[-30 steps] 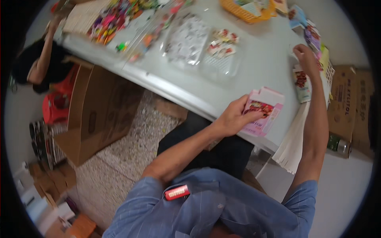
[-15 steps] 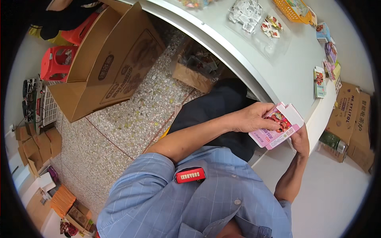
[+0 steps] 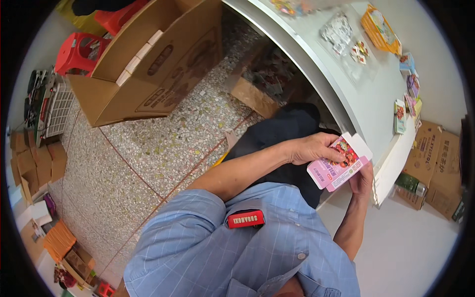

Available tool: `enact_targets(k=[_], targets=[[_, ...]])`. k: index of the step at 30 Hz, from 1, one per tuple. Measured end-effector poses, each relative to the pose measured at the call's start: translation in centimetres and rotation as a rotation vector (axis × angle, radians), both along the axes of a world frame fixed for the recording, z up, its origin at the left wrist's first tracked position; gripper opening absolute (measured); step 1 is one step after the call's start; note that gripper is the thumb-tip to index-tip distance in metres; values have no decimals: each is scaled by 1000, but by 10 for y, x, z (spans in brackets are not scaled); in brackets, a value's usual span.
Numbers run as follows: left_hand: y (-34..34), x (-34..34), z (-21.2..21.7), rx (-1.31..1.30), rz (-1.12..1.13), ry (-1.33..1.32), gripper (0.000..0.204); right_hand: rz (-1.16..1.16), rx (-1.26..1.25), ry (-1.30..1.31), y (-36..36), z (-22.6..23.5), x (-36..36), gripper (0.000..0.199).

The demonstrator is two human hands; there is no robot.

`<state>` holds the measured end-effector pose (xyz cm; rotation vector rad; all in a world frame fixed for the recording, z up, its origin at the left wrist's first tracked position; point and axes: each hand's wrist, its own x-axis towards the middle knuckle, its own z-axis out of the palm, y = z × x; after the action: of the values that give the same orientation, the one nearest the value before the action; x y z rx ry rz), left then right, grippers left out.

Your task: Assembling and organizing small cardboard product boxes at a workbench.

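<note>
Head view, pink carton (image 3: 338, 166) clamped between left hand (image 3: 311, 148) above, right hand (image 3: 363, 179) beneath

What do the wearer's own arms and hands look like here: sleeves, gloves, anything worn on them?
Both hands are bare, with no gloves, and no rings or watch can be made out. The left hand and right hand come off bare forearms. The short sleeves belong to a light blue shirt with a thin pale check and buttons down the front. A small red clip-on device sits on the chest.
</note>
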<state>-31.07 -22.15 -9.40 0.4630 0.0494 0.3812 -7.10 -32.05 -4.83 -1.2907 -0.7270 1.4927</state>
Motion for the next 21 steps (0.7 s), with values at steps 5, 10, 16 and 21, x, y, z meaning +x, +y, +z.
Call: enact_targets(k=[5,10,16,21], targets=[[-10,-15,-14,21,-1,7,37,-93,112,162,-1,-19,-14,57],[-14,-35,-14,-123,120,-25,33,73,-12,-13,14,-1,-50,49],[-18,-36,-24,-107,76,23,34,291,-64,-365,4,-13,-48,41],[-26,-41,-28,-77,78,59,34,291,-84,-354,-2,-9,-58,38]])
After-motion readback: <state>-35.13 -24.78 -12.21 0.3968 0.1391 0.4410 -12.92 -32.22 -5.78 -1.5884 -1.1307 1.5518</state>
